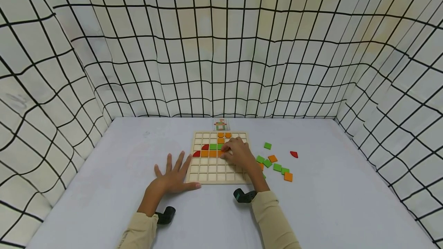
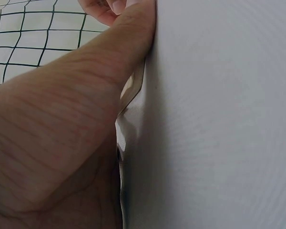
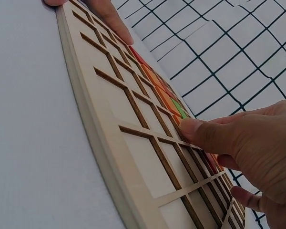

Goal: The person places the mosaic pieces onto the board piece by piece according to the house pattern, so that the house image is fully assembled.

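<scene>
Across the middle of the white table (image 1: pixel 104 180), the head view shows a pale wooden grid board (image 1: pixel 221 182) lying flat before the person, probably set there so both hands reach it easily. The left hand (image 1: pixel 173 180) is spread wide, fingers straight, around the board's near left corner, which seems meant to keep it from sliding. The right hand (image 1: pixel 241 153) bends over the board, thumb and fingertips brought down together; a bit of red shows there, but whether they pinch a piece or only press one cannot be told. A small printed card (image 1: pixel 221 124) lies just past the far edge, likely kept there for looking at. Loose green squares (image 1: pixel 277 167), loose orange squares (image 1: pixel 288 177) and a loose red piece (image 1: pixel 294 154) lie to the right, within that hand's easy reach. Two orange discs (image 1: pixel 220 135) sit in the far row, with seated green squares (image 1: pixel 212 146), seated orange squares (image 1: pixel 205 153) and red rounded wedges (image 1: pixel 205 147) nearer. The left wrist view holds mostly the left hand's thumb side, low against the tabletop. From the right wrist, the board appears steeply tilted, its pale ribs dark brown along their sides; the right thumb hides whatever lies under its tip.
</scene>
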The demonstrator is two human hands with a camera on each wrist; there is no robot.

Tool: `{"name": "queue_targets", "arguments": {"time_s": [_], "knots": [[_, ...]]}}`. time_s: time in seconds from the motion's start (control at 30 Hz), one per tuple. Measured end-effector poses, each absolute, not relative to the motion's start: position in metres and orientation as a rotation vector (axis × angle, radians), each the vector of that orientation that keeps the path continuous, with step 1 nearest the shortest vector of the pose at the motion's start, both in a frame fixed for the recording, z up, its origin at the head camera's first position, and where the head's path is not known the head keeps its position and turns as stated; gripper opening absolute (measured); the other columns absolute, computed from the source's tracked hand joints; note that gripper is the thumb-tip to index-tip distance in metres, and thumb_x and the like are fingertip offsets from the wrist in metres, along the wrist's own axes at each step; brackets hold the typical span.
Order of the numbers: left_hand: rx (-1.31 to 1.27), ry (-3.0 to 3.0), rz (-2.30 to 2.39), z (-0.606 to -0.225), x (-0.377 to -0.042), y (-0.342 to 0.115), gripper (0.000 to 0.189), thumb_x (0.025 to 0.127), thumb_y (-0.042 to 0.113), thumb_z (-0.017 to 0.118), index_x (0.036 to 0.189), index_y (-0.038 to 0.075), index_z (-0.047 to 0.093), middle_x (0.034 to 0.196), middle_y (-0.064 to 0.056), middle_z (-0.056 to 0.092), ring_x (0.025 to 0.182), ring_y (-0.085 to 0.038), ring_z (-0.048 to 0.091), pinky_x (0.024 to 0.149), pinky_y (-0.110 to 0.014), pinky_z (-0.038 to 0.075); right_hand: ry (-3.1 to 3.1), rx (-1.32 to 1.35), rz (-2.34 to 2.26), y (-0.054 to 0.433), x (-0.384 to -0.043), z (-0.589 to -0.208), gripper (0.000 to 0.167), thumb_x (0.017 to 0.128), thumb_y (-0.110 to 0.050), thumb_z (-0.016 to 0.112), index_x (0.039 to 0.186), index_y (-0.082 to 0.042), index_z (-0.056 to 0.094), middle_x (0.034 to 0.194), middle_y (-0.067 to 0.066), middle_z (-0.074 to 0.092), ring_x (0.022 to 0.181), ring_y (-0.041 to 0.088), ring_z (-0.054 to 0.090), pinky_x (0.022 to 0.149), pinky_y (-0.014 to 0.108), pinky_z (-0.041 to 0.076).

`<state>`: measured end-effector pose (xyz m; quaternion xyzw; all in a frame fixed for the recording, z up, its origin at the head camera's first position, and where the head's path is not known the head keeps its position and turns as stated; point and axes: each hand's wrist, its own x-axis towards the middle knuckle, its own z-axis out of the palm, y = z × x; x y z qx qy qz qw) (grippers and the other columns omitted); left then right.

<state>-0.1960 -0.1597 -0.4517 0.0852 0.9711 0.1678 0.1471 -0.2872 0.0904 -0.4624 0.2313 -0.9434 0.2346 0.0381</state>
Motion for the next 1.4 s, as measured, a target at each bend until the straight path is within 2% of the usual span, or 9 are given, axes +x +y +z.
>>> {"name": "queue_targets", "arguments": {"time_s": [0.13, 0.37, 0.5, 0.83, 1.07, 1.2, 1.4], "knots": [[0.246, 2.798, 0.479, -0.454, -0.197, -0.159, 0.112, 0.076, 0.071, 0.065, 0.158, 0.013, 0.014, 0.164, -0.019, -0.003, 0.145, -0.054, -0.014, 0.100, -0.083, -0.007, -2.879, 0.708, 0.700, 0.095, -0.288, -0.462, 0.024, 0.088, -0.036, 0.073, 0.104, -0.018, 0.073, 0.103, -0.002, 0.067, 0.097, 0.016, 0.050, 0.079, 0.039, 0.041], [0.242, 2.805, 0.472, -0.456, -0.198, -0.160, 0.113, 0.076, 0.071, 0.065, 0.158, 0.013, 0.013, 0.165, -0.018, -0.003, 0.145, -0.053, -0.015, 0.100, -0.082, -0.007, -2.882, 0.631, 0.769, 0.110, -0.289, -0.456, 0.025, 0.089, -0.035, 0.071, 0.107, -0.017, 0.073, 0.116, 0.002, 0.068, 0.115, 0.024, 0.052, 0.090, 0.051, 0.043], [0.247, 2.806, 0.476, -0.456, -0.198, -0.161, 0.113, 0.076, 0.071, 0.065, 0.158, 0.013, 0.013, 0.165, -0.018, -0.003, 0.145, -0.053, -0.015, 0.100, -0.083, -0.007, -2.847, 0.565, 0.815, 0.123, -0.289, -0.455, 0.022, 0.089, -0.032, 0.072, 0.105, -0.017, 0.074, 0.112, 0.001, 0.069, 0.116, 0.027, 0.053, 0.092, 0.055, 0.043], [0.248, 2.798, 0.493, -0.456, -0.201, -0.160, 0.114, 0.075, 0.072, 0.065, 0.158, 0.013, 0.012, 0.164, -0.019, -0.004, 0.145, -0.054, -0.015, 0.100, -0.082, -0.009, -2.830, 0.466, 0.903, 0.162, -0.286, -0.450, 0.021, 0.091, -0.028, 0.071, 0.106, -0.014, 0.072, 0.105, 0.006, 0.068, 0.111, 0.029, 0.053, 0.093, 0.053, 0.043], [0.246, 2.796, 0.483, -0.457, -0.200, -0.160, 0.114, 0.075, 0.072, 0.065, 0.158, 0.014, 0.012, 0.164, -0.018, -0.005, 0.145, -0.053, -0.016, 0.100, -0.082, -0.008, -2.862, 0.378, 0.990, 0.200, -0.286, -0.454, 0.019, 0.092, -0.021, 0.069, 0.108, -0.010, 0.073, 0.107, 0.009, 0.068, 0.111, 0.031, 0.054, 0.097, 0.050, 0.046], [0.248, 2.795, 0.489, -0.456, -0.199, -0.160, 0.114, 0.075, 0.072, 0.065, 0.158, 0.013, 0.011, 0.164, -0.018, -0.005, 0.145, -0.054, -0.016, 0.099, -0.082, -0.008, -2.869, 0.387, 1.011, 0.220, -0.284, -0.456, 0.017, 0.093, -0.015, 0.067, 0.106, -0.006, 0.073, 0.107, 0.014, 0.068, 0.112, 0.035, 0.055, 0.099, 0.053, 0.044], [0.241, 2.781, 0.514, -0.456, -0.200, -0.160, 0.117, 0.074, 0.075, 0.063, 0.158, 0.014, 0.011, 0.165, -0.017, -0.006, 0.146, -0.051, -0.018, 0.101, -0.080, -0.014, -2.979, 0.310, 1.050, 0.239, -0.276, -0.456, 0.019, 0.092, -0.013, 0.065, 0.109, -0.007, 0.072, 0.116, 0.017, 0.065, 0.118, 0.037, 0.053, 0.103, 0.056, 0.042]]}}
